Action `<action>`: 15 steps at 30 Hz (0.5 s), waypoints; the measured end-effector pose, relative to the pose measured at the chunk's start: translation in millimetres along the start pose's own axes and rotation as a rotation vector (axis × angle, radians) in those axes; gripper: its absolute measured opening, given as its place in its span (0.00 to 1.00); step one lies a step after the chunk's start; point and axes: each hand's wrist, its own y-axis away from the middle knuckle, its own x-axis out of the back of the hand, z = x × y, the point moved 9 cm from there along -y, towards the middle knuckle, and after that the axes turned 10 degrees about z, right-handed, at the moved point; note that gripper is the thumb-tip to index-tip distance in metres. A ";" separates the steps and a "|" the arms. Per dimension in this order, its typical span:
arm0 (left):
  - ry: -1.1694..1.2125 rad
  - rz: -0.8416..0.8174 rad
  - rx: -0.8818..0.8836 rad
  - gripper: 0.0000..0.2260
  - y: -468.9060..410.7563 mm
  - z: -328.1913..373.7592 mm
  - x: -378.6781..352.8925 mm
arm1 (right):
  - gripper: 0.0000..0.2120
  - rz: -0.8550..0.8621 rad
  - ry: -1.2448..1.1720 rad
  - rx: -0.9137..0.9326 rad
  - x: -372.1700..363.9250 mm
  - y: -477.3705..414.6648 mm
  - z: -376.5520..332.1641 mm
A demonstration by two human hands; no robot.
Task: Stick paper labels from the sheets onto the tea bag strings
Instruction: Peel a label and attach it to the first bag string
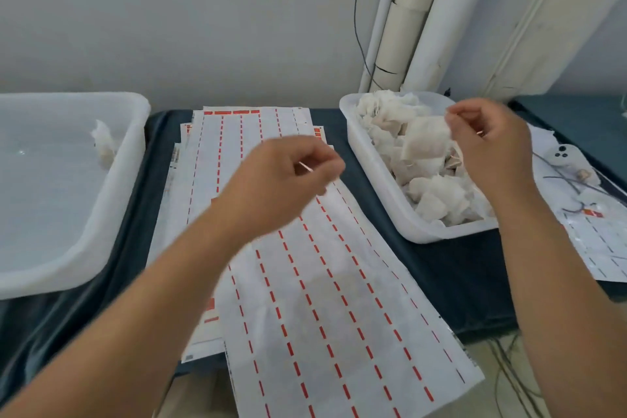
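The left hand (288,180) hovers over the middle of the frame with its fingers curled. Thumb and forefinger pinch a small pale strip (305,167), which is too blurred to tell whether it is a label or a string. The right hand (490,137) is well apart from it, at the right of the frame, and pinches the upper corner of a tea bag (424,142) between thumb and fingertips. The bag hangs just above the pile of bags (437,202) in the right tub (437,237), a white plastic tub at centre right.

The label sheets (305,299) lie in the centre, several overlapping. They are white with long rows of red dashes, and solid red blocks run along the top edge of the farthest sheet. The nearest sheet runs aslant to the lower right and overhangs the near edge of the dark blue cloth (441,268). Small printed marks on the sheets' left edges are too blurred to read.

At the left stands the left tub (112,248), with one bag (103,144) lying in its far right corner. At the far right lie another sheet (597,248) with dark dashes, some thin cords, and a white device (563,155) with round dark spots. Pale pipes (407,27) and a thin cable (357,27) run down the wall at upper right.
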 end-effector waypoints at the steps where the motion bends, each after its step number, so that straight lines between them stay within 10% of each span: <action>1: 0.039 -0.001 0.011 0.02 7.8 -1.5 -12.5 | 0.05 -0.021 -0.073 -0.014 1.6 4.9 -14.4; 7: 0.320 0.086 0.164 0.40 41.2 -10.2 -40.8 | 0.06 -0.346 -0.306 -0.031 -24.0 71.3 -88.2; 15: 0.497 0.164 0.490 0.12 94.6 -58.1 -36.2 | 0.11 -0.481 -0.599 -0.459 -68.1 166.3 -75.9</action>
